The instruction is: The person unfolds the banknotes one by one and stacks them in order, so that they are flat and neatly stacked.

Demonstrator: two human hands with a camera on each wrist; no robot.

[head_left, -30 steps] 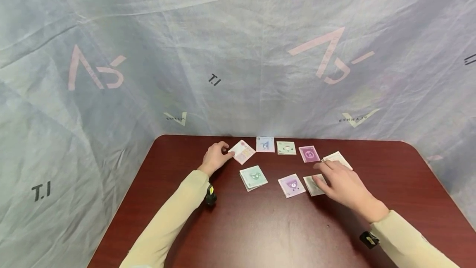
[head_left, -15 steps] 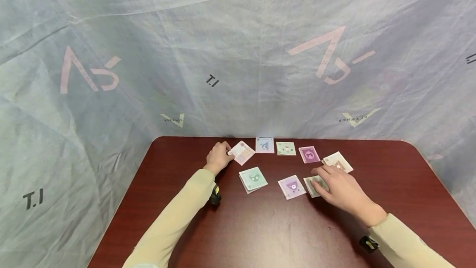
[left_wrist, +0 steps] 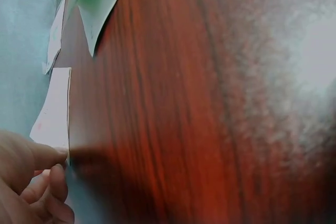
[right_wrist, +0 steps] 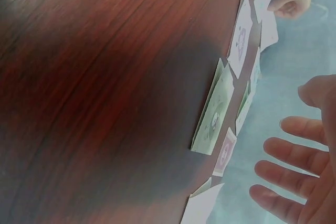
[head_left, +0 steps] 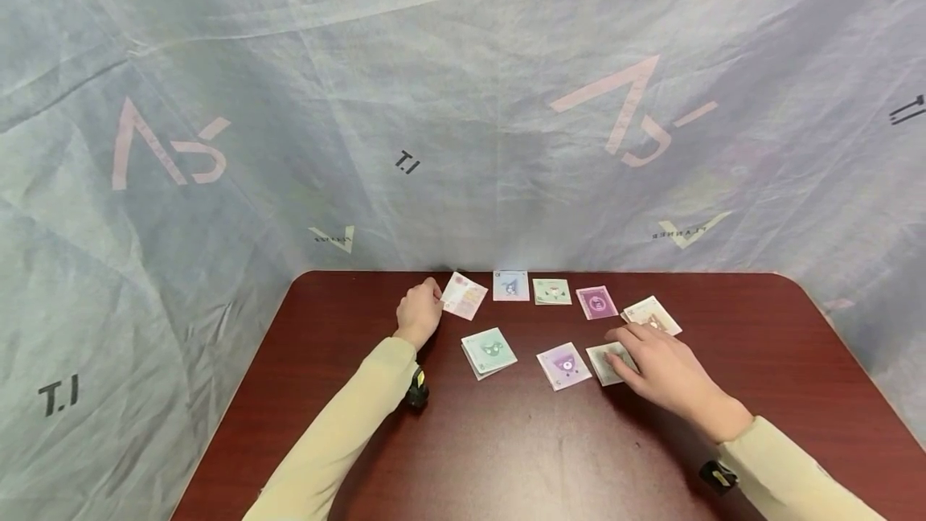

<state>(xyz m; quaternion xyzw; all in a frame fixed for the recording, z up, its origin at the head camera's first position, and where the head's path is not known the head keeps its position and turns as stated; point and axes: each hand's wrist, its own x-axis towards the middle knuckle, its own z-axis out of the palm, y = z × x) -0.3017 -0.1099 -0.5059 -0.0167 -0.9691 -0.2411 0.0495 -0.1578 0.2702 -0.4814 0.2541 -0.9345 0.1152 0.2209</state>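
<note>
My left hand (head_left: 419,312) is at the back left of the table, pinching the left corner of a pink folded banknote (head_left: 464,296) between thumb and fingers. In the left wrist view, the thumb lies on the edge of that pale banknote (left_wrist: 55,108). My right hand (head_left: 665,368) hovers with spread, relaxed fingers over a grey-green folded banknote (head_left: 604,362), partly covering it. The right wrist view shows the fingers (right_wrist: 286,174) holding nothing, apart from the notes. Just beyond them lies a brown folded banknote (head_left: 653,313).
Along the back edge lie a blue note (head_left: 510,286), a pale green note (head_left: 552,292) and a magenta note (head_left: 596,303). Nearer sit a teal note (head_left: 489,350) and a purple note (head_left: 564,366). A grey cloth (head_left: 463,143) hangs behind the red-brown table (head_left: 521,457).
The pink banknote has turned so it lies straighter, with my left hand shifting slightly at its corner. My right hand stays nearly still. The head view has shifted slightly.
</note>
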